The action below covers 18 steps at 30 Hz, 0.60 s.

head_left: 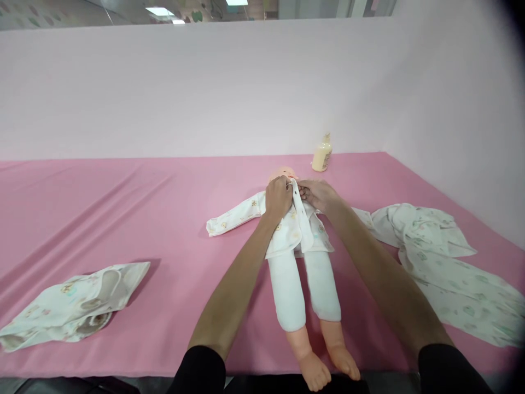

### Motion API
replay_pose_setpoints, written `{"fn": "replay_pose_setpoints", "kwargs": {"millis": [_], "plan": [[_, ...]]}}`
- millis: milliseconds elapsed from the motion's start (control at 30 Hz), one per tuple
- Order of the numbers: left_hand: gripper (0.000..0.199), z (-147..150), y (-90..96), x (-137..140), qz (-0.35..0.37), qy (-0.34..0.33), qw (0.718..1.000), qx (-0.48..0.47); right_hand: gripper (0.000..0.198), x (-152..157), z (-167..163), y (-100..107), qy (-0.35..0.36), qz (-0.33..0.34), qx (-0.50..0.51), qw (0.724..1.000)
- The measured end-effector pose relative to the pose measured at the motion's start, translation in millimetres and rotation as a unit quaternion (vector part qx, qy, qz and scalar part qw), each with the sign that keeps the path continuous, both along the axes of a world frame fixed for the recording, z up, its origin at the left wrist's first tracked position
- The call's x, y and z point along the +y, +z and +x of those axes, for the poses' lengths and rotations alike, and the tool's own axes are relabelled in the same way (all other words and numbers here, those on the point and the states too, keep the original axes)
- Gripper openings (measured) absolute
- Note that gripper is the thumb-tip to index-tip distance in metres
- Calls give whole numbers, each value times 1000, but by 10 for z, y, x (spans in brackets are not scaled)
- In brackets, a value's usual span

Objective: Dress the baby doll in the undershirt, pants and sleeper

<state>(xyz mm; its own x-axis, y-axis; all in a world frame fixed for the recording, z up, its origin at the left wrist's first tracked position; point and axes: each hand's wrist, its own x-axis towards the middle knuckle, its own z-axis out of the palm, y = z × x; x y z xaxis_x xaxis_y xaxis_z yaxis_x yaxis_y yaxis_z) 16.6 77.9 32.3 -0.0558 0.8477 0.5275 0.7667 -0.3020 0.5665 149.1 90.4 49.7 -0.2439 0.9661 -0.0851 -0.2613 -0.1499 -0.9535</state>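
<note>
A baby doll [303, 345] lies on its back on the pink-covered table, its feet over the front edge. It wears a white patterned baby shirt [286, 235] whose front placket with dark snaps is partly unfastened. At the collar, my left hand [279, 198] is closed on the shirt's edge. My right hand [318, 194] pinches the other side of the shirt's neck opening. Both hands partly cover the doll's head and chest. One shirt sleeve stretches out to the left.
A yellowish pump bottle [322, 154] stands behind the doll, near the white wall [184, 87]. Folded patterned clothing [74, 303] lies at the front left of the pink cover [172, 284]. A crumpled patterned cloth [438, 241] spreads along the right.
</note>
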Motion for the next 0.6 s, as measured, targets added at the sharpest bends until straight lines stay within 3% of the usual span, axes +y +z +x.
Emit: {"fn": "replay_pose_setpoints", "kwargs": {"millis": [167,600], "plan": [[19,-3,-3,-3,0,0,1000,-10,27,23,-38,-46,-7,13,-1,1000],[18,-30,-18,-9,12,-9,999,-43,13,-5,-82,-113,-58,46,-56,996]]}}
